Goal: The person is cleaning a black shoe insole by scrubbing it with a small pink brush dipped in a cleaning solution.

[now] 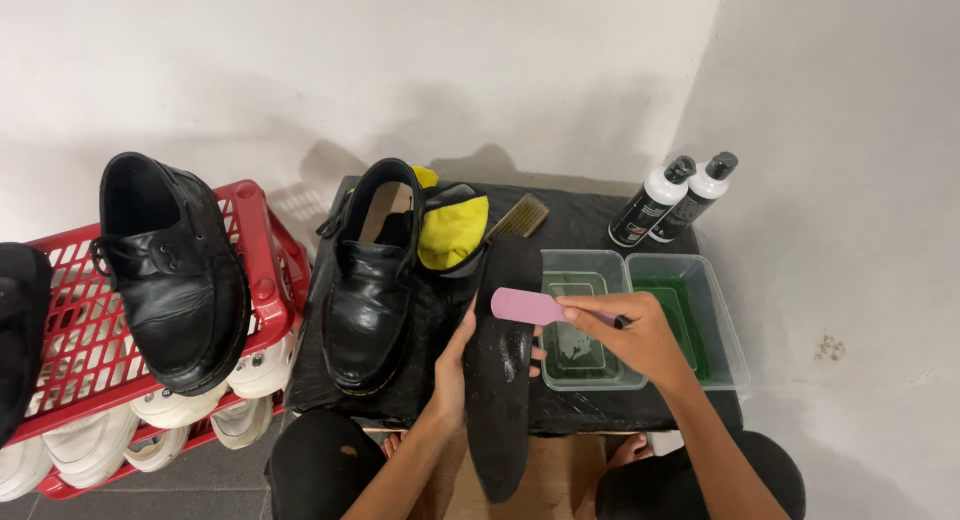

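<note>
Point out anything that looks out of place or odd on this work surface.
One black shoe sits on top of the red rack, toe hanging past the edge, apart from its mate on the table. A yellow cloth is stuffed beside that shoe. Nothing looks spilled or damaged.

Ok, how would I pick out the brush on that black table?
On the black table, look at the back edge, just right of the yellow cloth. The brush lies there: flat, brownish, bristly, unlike the pink tool in the right hand.
</note>
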